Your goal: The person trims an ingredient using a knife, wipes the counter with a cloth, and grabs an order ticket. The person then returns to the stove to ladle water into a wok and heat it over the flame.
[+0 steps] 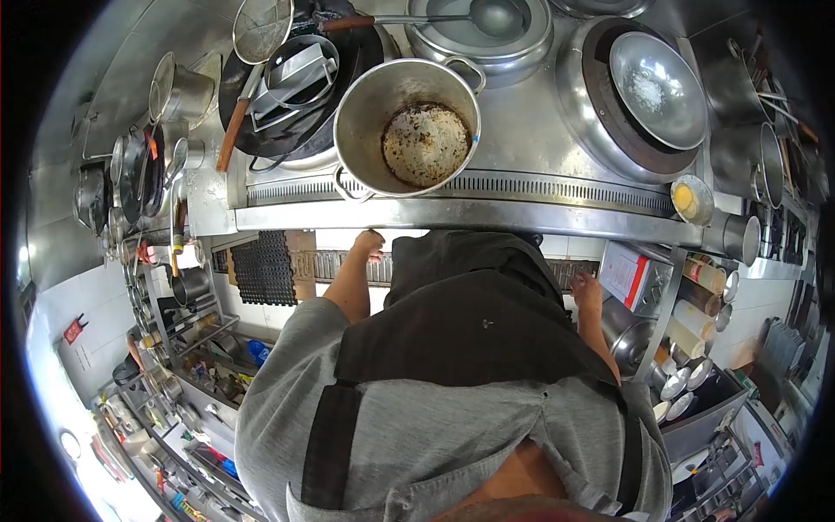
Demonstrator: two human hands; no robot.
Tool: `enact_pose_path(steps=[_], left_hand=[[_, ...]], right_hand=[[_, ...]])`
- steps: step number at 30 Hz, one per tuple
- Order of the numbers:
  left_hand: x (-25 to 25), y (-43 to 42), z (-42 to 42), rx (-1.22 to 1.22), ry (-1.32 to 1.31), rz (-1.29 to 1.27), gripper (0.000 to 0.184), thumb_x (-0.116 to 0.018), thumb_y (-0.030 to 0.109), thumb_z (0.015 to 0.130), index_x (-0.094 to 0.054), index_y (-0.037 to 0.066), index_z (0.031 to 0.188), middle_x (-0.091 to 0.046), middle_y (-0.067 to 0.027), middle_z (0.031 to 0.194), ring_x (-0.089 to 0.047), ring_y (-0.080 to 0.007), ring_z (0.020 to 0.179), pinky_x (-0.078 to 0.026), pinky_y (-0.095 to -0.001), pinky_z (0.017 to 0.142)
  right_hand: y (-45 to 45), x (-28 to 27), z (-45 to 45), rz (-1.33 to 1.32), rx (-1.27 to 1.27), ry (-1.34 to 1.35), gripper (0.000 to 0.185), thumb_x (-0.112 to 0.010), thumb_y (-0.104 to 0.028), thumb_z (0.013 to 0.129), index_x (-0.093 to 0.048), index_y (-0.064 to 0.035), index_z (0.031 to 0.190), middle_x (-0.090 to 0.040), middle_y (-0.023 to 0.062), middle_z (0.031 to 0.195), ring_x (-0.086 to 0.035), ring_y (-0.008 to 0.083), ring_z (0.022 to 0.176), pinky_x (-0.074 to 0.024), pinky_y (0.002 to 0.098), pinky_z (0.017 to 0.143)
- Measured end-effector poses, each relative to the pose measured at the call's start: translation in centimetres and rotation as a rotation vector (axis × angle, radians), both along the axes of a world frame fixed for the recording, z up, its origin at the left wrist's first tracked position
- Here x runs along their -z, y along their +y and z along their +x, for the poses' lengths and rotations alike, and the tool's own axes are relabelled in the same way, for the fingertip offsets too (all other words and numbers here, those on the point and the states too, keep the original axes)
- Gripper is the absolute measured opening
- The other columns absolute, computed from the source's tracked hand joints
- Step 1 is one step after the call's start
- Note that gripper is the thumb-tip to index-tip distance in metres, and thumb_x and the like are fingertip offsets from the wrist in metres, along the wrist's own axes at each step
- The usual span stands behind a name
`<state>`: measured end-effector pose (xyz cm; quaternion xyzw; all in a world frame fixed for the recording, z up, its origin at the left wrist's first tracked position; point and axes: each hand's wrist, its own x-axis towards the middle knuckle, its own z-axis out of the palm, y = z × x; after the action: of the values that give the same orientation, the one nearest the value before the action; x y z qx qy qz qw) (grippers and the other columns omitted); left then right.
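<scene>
Stained pot (367, 122) at front edge of worktop (522, 130).
My left hand (371, 244) hangs loosely curled below it; my right hand (586, 288) hangs half-curled, well apart. Brown residue (424, 143) marks the pot's base.

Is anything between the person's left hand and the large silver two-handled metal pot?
Yes, the cooking counter's long silver steel front edge runs between the left hand, on its near side, and the pot.
</scene>
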<state>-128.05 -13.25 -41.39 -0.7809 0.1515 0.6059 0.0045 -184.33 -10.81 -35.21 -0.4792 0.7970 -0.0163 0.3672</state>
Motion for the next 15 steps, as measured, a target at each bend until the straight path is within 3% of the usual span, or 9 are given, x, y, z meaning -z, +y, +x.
enact_pose_path(steps=[12, 14, 15], left_hand=[[-1.5, -1.3, -0.1, 0.105, -0.050, 0.089, 0.024, -0.047, 0.017, 0.087, -0.058, 0.006, 0.105, -0.056, -0.0119, 0.099, -0.060, -0.0255, 0.076, -0.054, -0.0399, 0.063], [-1.5, -1.3, -0.2, 0.077, -0.071, 0.084, 0.016, -0.050, 0.013, 0.085, -0.062, 0.012, 0.095, -0.060, -0.0066, 0.080, -0.061, -0.0216, 0.070, -0.055, -0.0391, 0.057], [-1.7, -1.3, -0.3, 0.081, -0.070, 0.088, 0.016, -0.050, 0.013, 0.085, -0.062, 0.012, 0.095, -0.060, -0.0066, 0.080, -0.061, -0.0216, 0.070, -0.055, -0.0391, 0.057]], right_hand=[[2.3, 1.1, 0.8, 0.067, 0.091, -0.002, 0.032, -0.061, -0.023, 0.072, -0.063, -0.0049, 0.099, -0.063, 0.0201, 0.087, -0.061, 0.0354, 0.087, -0.0479, 0.0408, 0.077], [2.6, 1.3, 0.7, 0.088, 0.062, 0.024, 0.034, -0.062, -0.023, 0.072, -0.063, -0.0048, 0.101, -0.063, 0.0209, 0.090, -0.060, 0.0363, 0.089, -0.0474, 0.0410, 0.078], [2.7, 1.1, 0.8, 0.092, 0.065, 0.024, 0.034, -0.062, -0.023, 0.072, -0.063, -0.0048, 0.101, -0.063, 0.0209, 0.090, -0.060, 0.0363, 0.089, -0.0474, 0.0410, 0.078]])
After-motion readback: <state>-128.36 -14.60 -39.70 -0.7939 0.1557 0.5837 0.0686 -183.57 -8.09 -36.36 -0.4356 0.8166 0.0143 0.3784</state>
